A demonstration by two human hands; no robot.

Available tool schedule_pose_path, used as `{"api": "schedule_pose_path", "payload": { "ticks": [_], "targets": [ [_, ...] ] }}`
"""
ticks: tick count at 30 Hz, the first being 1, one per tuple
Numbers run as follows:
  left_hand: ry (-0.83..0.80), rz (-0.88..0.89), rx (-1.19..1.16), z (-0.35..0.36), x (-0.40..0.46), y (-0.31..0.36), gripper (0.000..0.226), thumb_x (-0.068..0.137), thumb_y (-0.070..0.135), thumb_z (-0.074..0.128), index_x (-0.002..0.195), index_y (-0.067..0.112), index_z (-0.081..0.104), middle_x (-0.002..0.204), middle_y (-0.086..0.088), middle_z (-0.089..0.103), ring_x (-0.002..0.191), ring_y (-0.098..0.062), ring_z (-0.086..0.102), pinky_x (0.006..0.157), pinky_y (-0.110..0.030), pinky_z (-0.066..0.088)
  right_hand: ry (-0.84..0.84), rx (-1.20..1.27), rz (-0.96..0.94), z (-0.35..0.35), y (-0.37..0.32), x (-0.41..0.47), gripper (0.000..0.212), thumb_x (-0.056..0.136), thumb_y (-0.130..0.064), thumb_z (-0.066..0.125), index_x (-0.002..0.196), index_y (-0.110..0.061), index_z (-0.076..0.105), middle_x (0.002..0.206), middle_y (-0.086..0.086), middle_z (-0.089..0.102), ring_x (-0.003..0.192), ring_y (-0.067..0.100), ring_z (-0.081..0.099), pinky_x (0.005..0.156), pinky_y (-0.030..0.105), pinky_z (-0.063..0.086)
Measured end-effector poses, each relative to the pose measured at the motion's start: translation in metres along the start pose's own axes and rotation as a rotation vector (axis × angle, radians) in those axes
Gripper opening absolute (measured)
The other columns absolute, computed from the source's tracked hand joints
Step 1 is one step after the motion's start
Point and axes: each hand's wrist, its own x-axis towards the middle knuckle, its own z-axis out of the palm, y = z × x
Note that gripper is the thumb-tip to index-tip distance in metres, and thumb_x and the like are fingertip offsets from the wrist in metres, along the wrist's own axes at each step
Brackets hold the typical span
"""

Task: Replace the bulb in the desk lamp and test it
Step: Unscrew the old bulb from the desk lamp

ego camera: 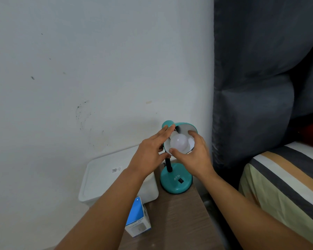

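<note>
Nearest, a blue-and-white bulb box (138, 217) stands at the tabletop's (179, 219) left edge, its print too small to read. Farther back, toward the far edge, the teal desk lamp's base (176, 179) reads "ATN" beside a black rocker switch (180, 180). Above it, the left hand (150, 152) lies with straight fingers along the tilted shade (185, 126), probably to steady it, while the right hand (193, 156) curls thumb and fingers around the white bulb (179, 142) seated inside, likely turning it.
</note>
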Motion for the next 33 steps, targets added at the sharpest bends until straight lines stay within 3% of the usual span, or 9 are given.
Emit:
{"api": "schedule_pose_path", "payload": {
  "ticks": [4,10,13,16,23,27,29,31,33],
  "targets": [
    [0.0,-0.002,-0.046,0.0008,0.0012,0.0006,0.097,0.083,0.008,0.081,0.151,0.053,0.03,0.16,0.006,0.041,0.135,-0.011,0.054,0.102,-0.03,0.054,0.016,-0.043,0.007,0.0024,0.0006,0.0017,0.07,0.069,-0.044,0.084,0.129,-0.023,0.053,0.121,-0.004,0.05,0.107,0.013,0.051,0.08,0.023,0.043],
    [-0.007,-0.008,-0.051,-0.0001,0.0004,-0.0004,0.104,0.079,0.001,0.083,0.15,0.054,0.029,0.159,0.004,0.042,0.135,-0.013,0.054,0.103,-0.031,0.053,-0.019,0.036,-0.059,0.0042,0.0087,0.0018,0.07,0.074,-0.01,0.078,0.133,-0.031,0.046,0.133,-0.003,0.046,0.119,0.015,0.047,0.088,0.022,0.041],
    [-0.004,-0.002,-0.027,-0.0001,0.0005,0.0005,0.102,0.08,0.005,0.082,0.151,0.054,0.028,0.159,0.004,0.042,0.132,-0.013,0.057,0.102,-0.03,0.054,-0.023,0.056,0.003,0.0034,0.0078,0.0013,0.08,0.071,-0.028,0.084,0.138,-0.026,0.04,0.133,-0.007,0.043,0.117,0.009,0.044,0.09,0.025,0.043],
    [-0.008,0.006,-0.041,0.0001,0.0007,0.0015,0.098,0.082,0.007,0.081,0.152,0.052,0.028,0.159,0.004,0.041,0.136,-0.014,0.054,0.103,-0.033,0.054,0.012,0.037,0.029,0.0019,0.0053,0.0036,0.075,0.069,-0.046,0.084,0.132,-0.024,0.049,0.127,-0.007,0.049,0.112,0.011,0.049,0.09,0.029,0.047],
    [-0.007,0.002,-0.028,-0.0003,0.0004,-0.0001,0.1,0.08,0.005,0.083,0.153,0.049,0.03,0.159,0.004,0.042,0.136,-0.013,0.053,0.102,-0.03,0.053,-0.034,0.073,-0.069,0.0018,0.0078,0.0019,0.069,0.073,-0.014,0.081,0.126,-0.04,0.047,0.129,-0.005,0.049,0.119,0.016,0.049,0.094,0.032,0.049],
    [-0.016,-0.01,-0.012,-0.0006,0.0009,0.0011,0.099,0.082,0.007,0.082,0.152,0.052,0.028,0.159,0.006,0.041,0.133,-0.013,0.055,0.102,-0.028,0.053,-0.027,0.062,0.016,0.0019,0.0068,0.0009,0.086,0.069,-0.035,0.086,0.14,-0.029,0.038,0.136,-0.007,0.044,0.119,0.013,0.046,0.095,0.032,0.049],
    [-0.018,-0.004,-0.014,0.0003,0.0013,0.0013,0.097,0.083,0.008,0.081,0.152,0.051,0.029,0.16,0.006,0.04,0.136,-0.012,0.053,0.102,-0.029,0.053,-0.003,0.04,0.037,0.0017,0.0031,0.0025,0.08,0.069,-0.045,0.084,0.135,-0.025,0.045,0.129,-0.007,0.047,0.114,0.012,0.049,0.084,0.024,0.047],
    [-0.013,-0.005,-0.023,0.0008,0.0013,0.0014,0.097,0.083,0.009,0.081,0.152,0.052,0.028,0.159,0.007,0.041,0.136,-0.014,0.053,0.102,-0.03,0.054,-0.01,0.011,0.022,0.0011,0.0003,0.0036,0.067,0.072,-0.045,0.082,0.128,-0.025,0.052,0.122,-0.005,0.05,0.109,0.014,0.052,0.074,0.017,0.043],
    [-0.009,-0.01,-0.026,0.0002,0.001,0.0007,0.097,0.082,0.01,0.082,0.152,0.052,0.029,0.159,0.007,0.042,0.135,-0.015,0.055,0.101,-0.03,0.054,-0.028,0.044,-0.003,0.0009,0.0017,0.0041,0.062,0.074,-0.034,0.083,0.127,-0.031,0.052,0.123,-0.005,0.051,0.109,0.014,0.052,0.081,0.022,0.046]
  ]
}}
